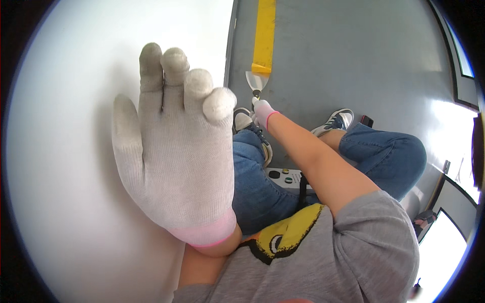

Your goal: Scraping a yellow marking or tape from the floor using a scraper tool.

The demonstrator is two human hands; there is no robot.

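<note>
Left hand: left hand in a white knit glove sits closest to the camera, in the left middle of the frame. It is spread flat, fingers up and close together, pressed on the white wall. It holds nothing.
Right hand: right hand, also gloved, reaches far out to the upper middle of the frame. It looks closed around the handle of a scraper, though the hand is small here and the grip is hard to see.
Scraper: its wide metal blade points up and touches the lower end of the yellow strip on the grey floor.
Legs: blue jeans and two sneakers sit just below the right hand, near the blade.
Small box: a pale box with round buttons lies between the knees.
What could go wrong: the arm is stretched long, so the blade may slip off the strip and scratch the floor.
Another risk: if the blade jumps back it could hit a shoe.
Balance: the flat hand could slide on the smooth wall and the body could tip.
</note>
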